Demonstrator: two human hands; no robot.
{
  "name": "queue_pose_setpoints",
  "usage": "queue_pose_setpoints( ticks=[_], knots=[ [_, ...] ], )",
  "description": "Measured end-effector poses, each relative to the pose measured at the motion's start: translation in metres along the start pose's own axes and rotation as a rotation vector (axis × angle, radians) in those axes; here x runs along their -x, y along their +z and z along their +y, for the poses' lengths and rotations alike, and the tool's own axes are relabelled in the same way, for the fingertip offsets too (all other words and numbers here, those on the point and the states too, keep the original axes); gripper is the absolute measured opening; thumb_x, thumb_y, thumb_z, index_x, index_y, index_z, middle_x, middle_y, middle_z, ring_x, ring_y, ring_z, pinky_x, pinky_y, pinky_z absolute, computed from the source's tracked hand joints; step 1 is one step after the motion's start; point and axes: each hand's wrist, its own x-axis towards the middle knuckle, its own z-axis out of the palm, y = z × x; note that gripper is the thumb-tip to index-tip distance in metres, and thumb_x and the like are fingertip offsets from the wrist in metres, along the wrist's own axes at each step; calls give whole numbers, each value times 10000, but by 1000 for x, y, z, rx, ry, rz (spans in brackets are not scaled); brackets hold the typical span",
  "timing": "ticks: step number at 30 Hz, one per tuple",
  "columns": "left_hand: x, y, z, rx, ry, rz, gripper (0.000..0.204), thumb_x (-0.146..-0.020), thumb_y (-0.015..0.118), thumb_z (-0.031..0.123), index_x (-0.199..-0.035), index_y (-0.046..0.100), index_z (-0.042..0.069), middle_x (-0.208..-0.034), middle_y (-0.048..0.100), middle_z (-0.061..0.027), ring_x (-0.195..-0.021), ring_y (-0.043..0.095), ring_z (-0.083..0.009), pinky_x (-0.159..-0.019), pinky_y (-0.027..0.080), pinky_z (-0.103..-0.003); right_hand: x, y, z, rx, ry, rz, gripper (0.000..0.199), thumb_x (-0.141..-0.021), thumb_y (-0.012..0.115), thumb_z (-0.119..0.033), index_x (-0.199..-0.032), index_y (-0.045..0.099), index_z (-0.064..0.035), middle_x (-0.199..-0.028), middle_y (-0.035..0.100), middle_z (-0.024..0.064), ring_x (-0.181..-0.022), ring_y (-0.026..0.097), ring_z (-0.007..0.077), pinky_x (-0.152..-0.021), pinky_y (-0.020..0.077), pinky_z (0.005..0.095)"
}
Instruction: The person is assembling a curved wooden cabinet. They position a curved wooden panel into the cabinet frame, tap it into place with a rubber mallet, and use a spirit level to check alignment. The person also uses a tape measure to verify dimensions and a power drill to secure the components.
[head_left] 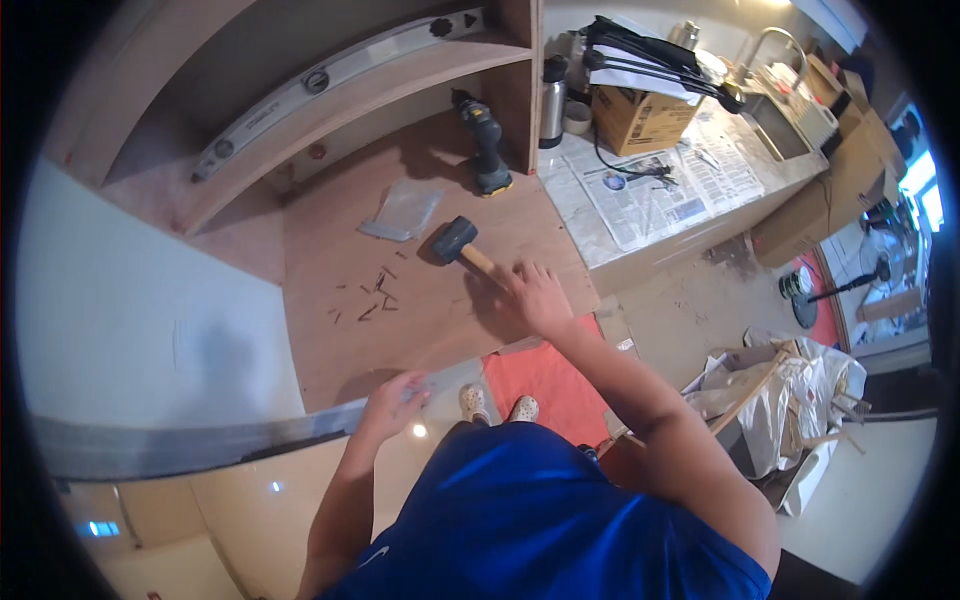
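Observation:
A mallet (455,240) with a black head and a wooden handle (481,263) is over the brown board (340,270) of the cabinet. My right hand (538,298) is at the handle's end, its fingers stretched and apart, with the thumb side by the wood. Whether the palm touches the handle is hidden. Near the board's front edge, my left hand (392,403) is open, with loosely bent fingers and nothing in it. Several small dark slivers (380,285), perhaps nails or screws, are scattered left of the mallet. Behind it lies a clear plastic bag (403,210).
A cordless drill (484,145) stands at the board's back. On the shelf above rests a long spirit level (315,82). The counter (590,235) at right bears newspaper (660,195), a cardboard box (640,118) and a steel flask (552,105). A debris-filled sack (770,400) stands at right.

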Motion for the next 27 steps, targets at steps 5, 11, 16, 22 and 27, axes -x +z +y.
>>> queue_pose_setpoints(
  ticks=[5,11,16,22,27],
  knots=[
    [11,-23,-8,116,-35,-6,340,-937,740,137,-1246,675,9,-1103,744,-130,-1036,712,-214,-918,562,-351,208,1,8,-510,735,-312,540,-928,730,-380,-1307,616,-11,-1125,694,199,-1033,705,296,-841,568,407],
    [-32,-20,-6,295,51,-116,395,-937,745,261,-1255,683,35,-1162,745,-162,-1098,711,-254,-928,545,-369,392,114,-9,-1205,916,-277,571,-944,698,-260,-1415,553,29,-1296,682,139,-1172,651,227,-1011,524,359],
    [-118,-36,59,95,392,-201,383,-940,731,252,-1242,677,24,-1176,723,-162,-1093,703,-318,-931,549,-397,356,85,-43,-1273,1340,-436,415,-957,672,-175,-1327,640,10,-1216,716,76,-1094,665,170,-959,530,328],
    [-164,4,130,61,800,-279,351,-929,722,255,-1216,690,54,-1209,695,-174,-1074,681,-370,-909,549,-423,204,-86,-83,-1084,1025,-202,727,-876,787,-182,-1517,471,-48,-1292,650,62,-1052,627,149,-860,523,304],
    [-229,49,156,92,389,-142,684,-773,847,370,-1286,609,-14,-1214,673,-225,-1155,640,-390,-992,509,-460,99,-136,-96,-959,844,-62,888,-837,851,-349,-1546,422,-33,-1238,639,82,-1074,603,155,-914,499,297]
  ],
)
